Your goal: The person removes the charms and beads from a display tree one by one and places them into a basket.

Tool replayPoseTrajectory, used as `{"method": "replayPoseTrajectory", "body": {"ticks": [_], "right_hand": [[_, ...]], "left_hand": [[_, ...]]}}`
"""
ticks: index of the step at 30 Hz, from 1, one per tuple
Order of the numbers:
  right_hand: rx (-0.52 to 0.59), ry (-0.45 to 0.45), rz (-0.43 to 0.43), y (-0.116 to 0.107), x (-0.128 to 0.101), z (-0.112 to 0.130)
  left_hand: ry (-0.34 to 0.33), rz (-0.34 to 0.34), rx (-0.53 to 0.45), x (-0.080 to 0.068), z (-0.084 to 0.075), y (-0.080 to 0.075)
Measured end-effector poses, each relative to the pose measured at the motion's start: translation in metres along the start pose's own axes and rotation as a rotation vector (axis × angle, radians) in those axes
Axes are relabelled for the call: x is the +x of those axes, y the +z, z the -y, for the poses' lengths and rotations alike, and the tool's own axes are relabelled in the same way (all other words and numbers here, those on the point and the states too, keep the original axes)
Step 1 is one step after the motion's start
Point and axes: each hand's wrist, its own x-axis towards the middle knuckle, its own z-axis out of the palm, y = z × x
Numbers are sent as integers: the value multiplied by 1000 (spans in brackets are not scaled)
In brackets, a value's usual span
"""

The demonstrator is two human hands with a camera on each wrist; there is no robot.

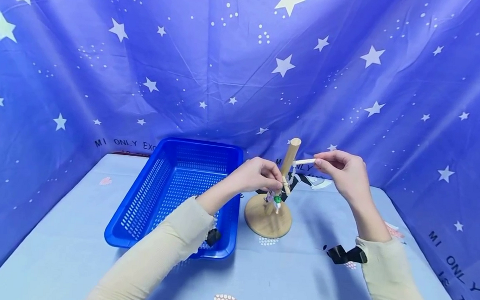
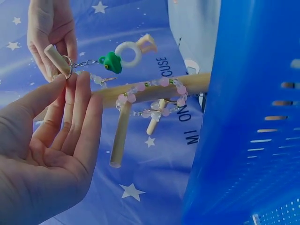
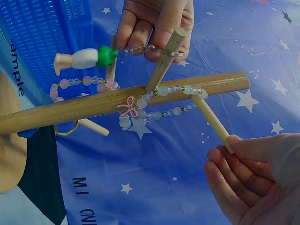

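Observation:
A wooden stand with a round base (image 1: pixel 278 227) has an upright post (image 1: pixel 291 154) with several short pegs. My left hand (image 1: pixel 259 175) pinches the metal ring of a keychain at a peg's tip; the ring is around that peg (image 3: pixel 162 65). From its chain hangs a green frog-headed charm (image 2: pixel 112 62) with a white body. My right hand (image 1: pixel 344 173) pinches the end of another peg (image 3: pixel 213 123) between thumb and forefinger. A pale beaded bracelet (image 3: pixel 162 91) with a pink bow hangs on this peg near the post. A pink beaded bracelet (image 2: pixel 164 82) loops over other pegs.
Left of the stand sits a blue perforated plastic basket (image 1: pixel 235 215), with my left forearm across its near right part. A light blue patterned cloth (image 1: pixel 256 281) covers the table. Star-printed blue curtains (image 1: pixel 212 73) enclose the back and sides.

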Motion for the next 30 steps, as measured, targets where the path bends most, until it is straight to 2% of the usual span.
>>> {"method": "replayPoseTrajectory", "body": {"ticks": [8, 16, 21, 30], "right_hand": [[2, 1, -5, 1, 0, 0], [3, -2, -6, -1, -1, 0], [-5, -11, -12, -2, -2, -1], [-3, -24, -11, 0, -1, -1]], "left_hand": [[-16, 50, -136, -5, -1, 2], [-6, 95, -200, -8, 0, 4], [3, 116, -208, -10, -3, 4], [35, 90, -222, -22, -6, -7]]}}
